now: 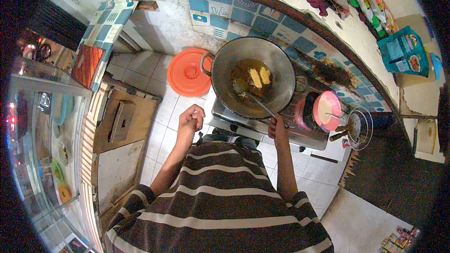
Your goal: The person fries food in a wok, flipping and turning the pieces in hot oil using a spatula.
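Note:
My right hand [277,127] is wrapped round the handle of a long metal spatula [261,104]. Its head dips into the oil on the near left side of a large wok [276,61] and is partly hidden there. Two yellow battered pieces [256,78] lie side by side in the brown oil. The wok sits on a metal gas stove [227,114]. To the left, my left hand [191,118] hangs in front of the stove with its fingers curled in a loose fist, apart from the wok, and no object shows in it.
An orange round lid [187,72] lies left of the wok. On the stove's right side stands a pink bowl [326,111] of pale batter with a utensil in it. Beyond it is a wire strainer [360,129]. A wooden cabinet [124,122] and a glass display case [51,112] stand at left.

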### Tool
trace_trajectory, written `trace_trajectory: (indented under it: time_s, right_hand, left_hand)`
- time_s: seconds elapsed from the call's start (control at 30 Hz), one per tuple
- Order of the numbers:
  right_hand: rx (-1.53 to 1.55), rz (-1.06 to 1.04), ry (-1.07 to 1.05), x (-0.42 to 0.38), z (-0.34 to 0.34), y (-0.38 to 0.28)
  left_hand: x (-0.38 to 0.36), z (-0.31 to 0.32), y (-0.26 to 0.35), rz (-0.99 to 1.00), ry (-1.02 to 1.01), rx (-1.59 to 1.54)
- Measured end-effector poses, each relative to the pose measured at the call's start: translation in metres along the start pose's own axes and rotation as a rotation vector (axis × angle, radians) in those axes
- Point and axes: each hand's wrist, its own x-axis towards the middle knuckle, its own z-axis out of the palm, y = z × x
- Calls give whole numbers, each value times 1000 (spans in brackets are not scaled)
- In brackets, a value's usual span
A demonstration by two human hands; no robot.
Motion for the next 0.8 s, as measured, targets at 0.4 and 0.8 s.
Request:
trace_trajectory:
  time_s: [0.4,0.8]
  right_hand:
    - [-148,-242,57,-2,4,13]
    - [-677,-965,325,-44,1,-14]
  left_hand:
    - [2,3,-1,1,7,-24]
    - [5,7,-4,-2,-28,-16]
